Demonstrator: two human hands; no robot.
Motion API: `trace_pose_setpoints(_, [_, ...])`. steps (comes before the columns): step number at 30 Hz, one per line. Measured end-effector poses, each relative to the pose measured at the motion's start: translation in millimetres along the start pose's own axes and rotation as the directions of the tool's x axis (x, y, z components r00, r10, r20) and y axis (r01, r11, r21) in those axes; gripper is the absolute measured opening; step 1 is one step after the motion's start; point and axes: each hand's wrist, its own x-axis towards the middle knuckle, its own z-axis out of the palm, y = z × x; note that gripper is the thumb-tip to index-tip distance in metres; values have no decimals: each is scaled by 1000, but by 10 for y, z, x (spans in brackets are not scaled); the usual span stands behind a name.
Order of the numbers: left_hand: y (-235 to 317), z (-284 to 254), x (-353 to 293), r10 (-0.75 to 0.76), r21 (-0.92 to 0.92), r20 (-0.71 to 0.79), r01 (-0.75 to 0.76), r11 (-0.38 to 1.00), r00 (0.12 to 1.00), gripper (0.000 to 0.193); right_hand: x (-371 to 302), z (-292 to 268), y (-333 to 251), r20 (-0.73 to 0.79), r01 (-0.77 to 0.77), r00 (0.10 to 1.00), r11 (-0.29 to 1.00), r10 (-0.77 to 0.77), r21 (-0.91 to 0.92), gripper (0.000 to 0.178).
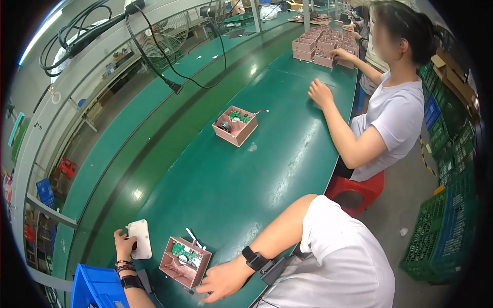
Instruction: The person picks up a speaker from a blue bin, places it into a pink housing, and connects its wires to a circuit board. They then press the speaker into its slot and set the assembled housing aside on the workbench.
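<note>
At the lower left, my left hand (123, 245) grips a white rounded panel (144, 238) by its left edge, with the thumb over its face. Right beside it on the green table stands a pink open-topped box (192, 275) containing a green circuit board (179, 250) and a round part. A white strip (190, 235) sticks up past the box's far edge. My right hand (226, 280) is low by the box's near right corner, fingers apart and bent downward. Whether those fingertips touch the box is unclear. A small dark piece (188, 291) lies near them.
Farther up the table is another pink box (239, 134) with a board and wires. A blue bin (97, 282) stands at my lower left. A co-worker (390, 108) sits on the right by stacked pink boxes (321, 43). Cables with a plug (174, 87) hang overhead.
</note>
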Motion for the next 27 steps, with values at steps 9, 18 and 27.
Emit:
trace_pose_setpoints(9, [450,-50,-87,343,269,154,-373,888,927,20,42,-34,115,-33,7,999,999,-6,33,37])
trace_pose_setpoints(18, [836,-289,-238,124,291,12,-122,949,992,26,104,-55,168,42,-37,999,992,32,117,38])
trace_pose_setpoints(27, [1512,-349,-285,243,-689,0,-176,703,970,38,27,13,178,-30,42,999,979,-37,200,35])
